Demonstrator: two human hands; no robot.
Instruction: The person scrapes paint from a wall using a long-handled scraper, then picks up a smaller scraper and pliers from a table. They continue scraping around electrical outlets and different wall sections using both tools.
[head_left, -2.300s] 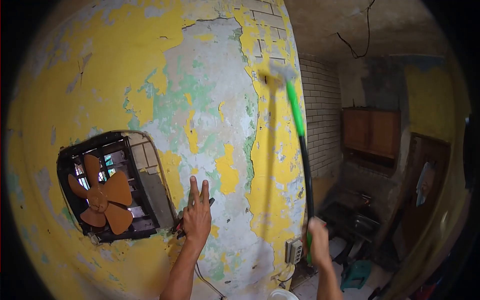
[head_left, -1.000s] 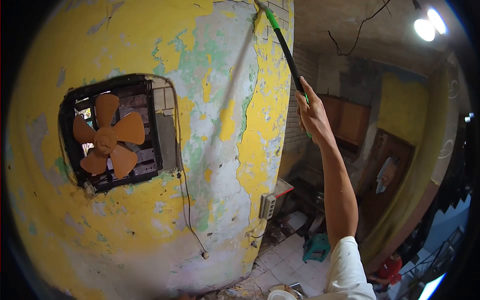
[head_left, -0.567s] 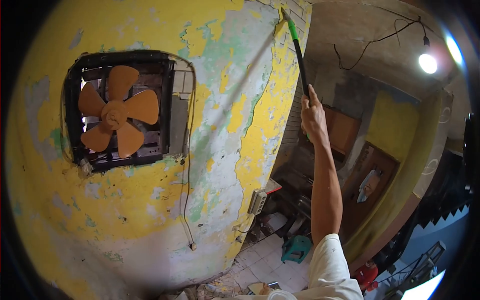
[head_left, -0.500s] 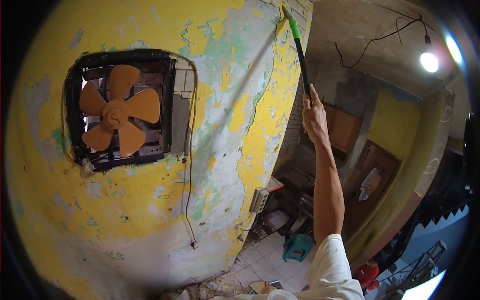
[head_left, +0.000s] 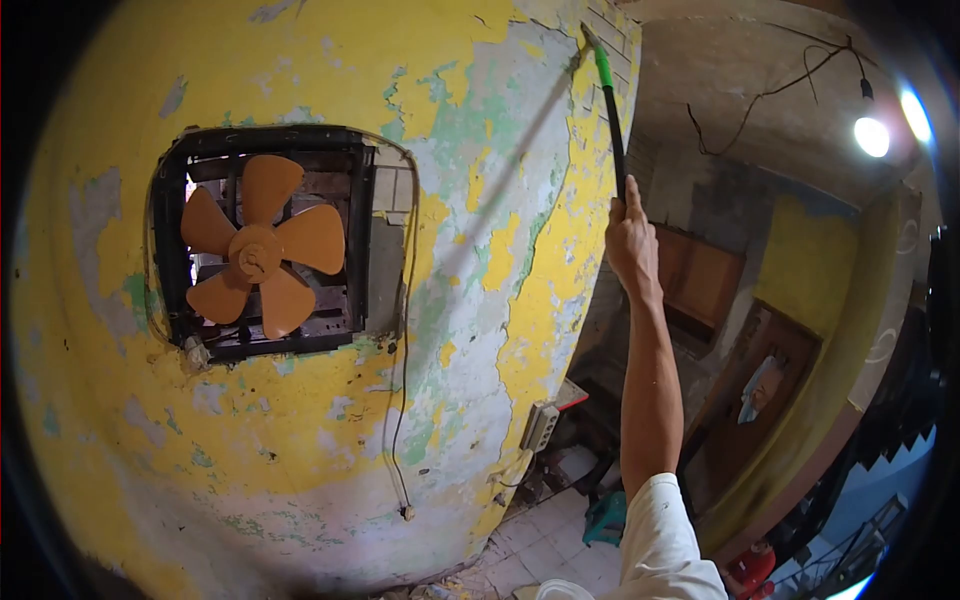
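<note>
In my right hand (head_left: 634,247) is a long-handled scraper (head_left: 614,125), with a black shaft, a green section near the top and a dark head. The fingers wrap round the lower shaft, and the index finger points up along it. My arm is stretched high, and the scraper's head meets the peeling painted wall (head_left: 480,330) near its upper right edge, beside bare blocks showing through the coating. Yellow, green and grey layers flake across that wall. My left hand is out of view.
An orange fan (head_left: 262,247) sits in a dark-framed wall opening. A cord (head_left: 405,400) hangs beneath it. A socket strip (head_left: 541,426) is at the wall's edge, above a green stool (head_left: 605,519). A lit bulb (head_left: 871,136) hangs from the ceiling at right. Someone in red (head_left: 751,566) is at lower right.
The view has shifted, so the wall and fan appear lower and further right. The scraper's head stays at the upper wall edge. A hand seen at the bottom earlier has left view.
</note>
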